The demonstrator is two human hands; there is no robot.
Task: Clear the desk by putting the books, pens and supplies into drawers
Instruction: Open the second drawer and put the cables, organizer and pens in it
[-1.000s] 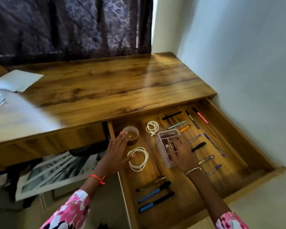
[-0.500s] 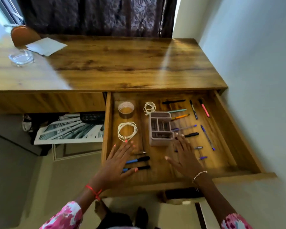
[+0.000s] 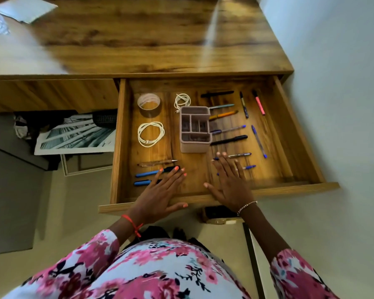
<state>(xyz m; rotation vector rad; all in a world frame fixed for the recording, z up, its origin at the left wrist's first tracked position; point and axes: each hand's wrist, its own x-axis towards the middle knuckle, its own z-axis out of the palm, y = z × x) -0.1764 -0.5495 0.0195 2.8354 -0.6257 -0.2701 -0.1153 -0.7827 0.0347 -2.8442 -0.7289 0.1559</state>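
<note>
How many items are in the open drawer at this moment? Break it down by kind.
Pens: 13 (a few partly covered by the left hand and right hand)
Coiled white cables: 2
Tape roll: 1
Desk organizer: 1
Total: 17

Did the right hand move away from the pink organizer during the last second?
Yes. The right hand left the pink organizer and drew back toward the drawer front, where it now spreads flat, clear of the organizer.
</note>
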